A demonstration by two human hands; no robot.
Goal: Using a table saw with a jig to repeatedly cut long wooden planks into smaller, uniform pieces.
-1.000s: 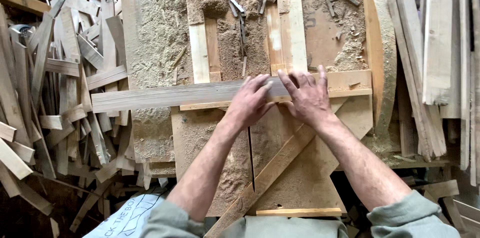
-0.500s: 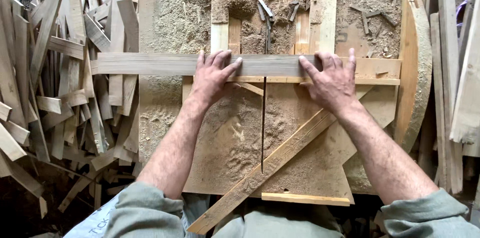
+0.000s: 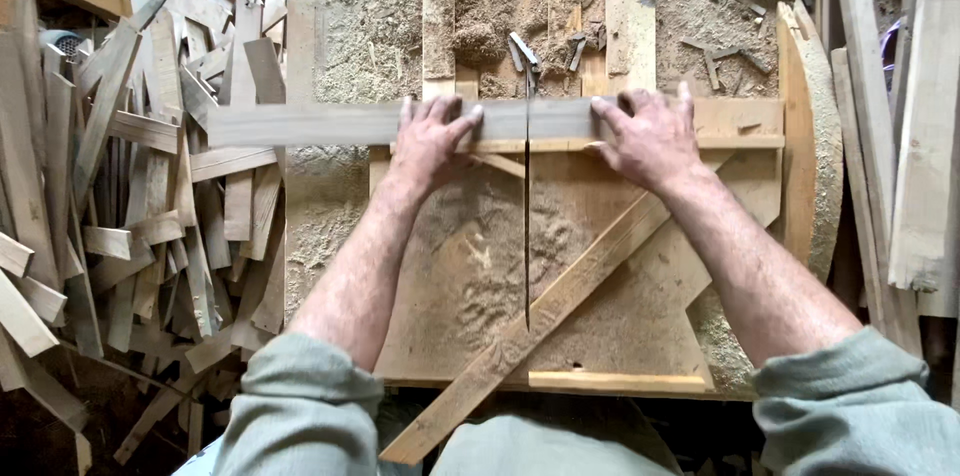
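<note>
**2 hands flat on a grey board**

Left hand and right hand spread, palms pressed down on the grey board, gripping nothing. Lying crosswise on the wooden sled, straddling its saw slot. Scrap pile left of sled.

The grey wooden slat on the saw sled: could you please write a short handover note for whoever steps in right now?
Left hand: flat on the grey wooden slat, just left of the cut line.
Right hand: pressing on the slat's right part, against the sled's back fence.
The slat lies crosswise on the sawdust-covered wooden sled, its long end overhanging to the left. The saw blade stands in the slot between the two hands and meets the slat.
Whether the slat is cut through cannot be told. A heap of offcuts lies to the left.
</note>
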